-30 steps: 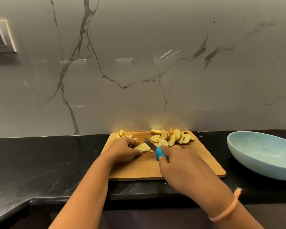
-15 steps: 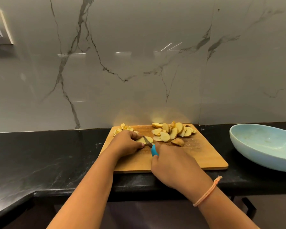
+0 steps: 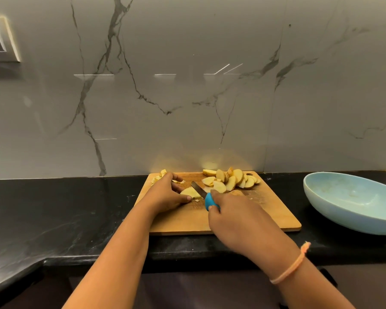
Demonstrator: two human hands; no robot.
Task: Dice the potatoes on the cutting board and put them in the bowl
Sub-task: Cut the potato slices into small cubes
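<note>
Black counter, board: left hand pinches potato slice; right hand fingers curl round knife.

Black counter bears cutting board and bowl.

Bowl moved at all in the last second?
No. The bowl sits just right of the cutting board's right edge, the same gap as in both earlier frames; only the camera view shifted.

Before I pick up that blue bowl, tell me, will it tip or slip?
The bowl looks wide and shallow with a curved underside, so it may rock if pushed. Its smooth, glossy surface suggests slippery, breakable ceramic.
</note>
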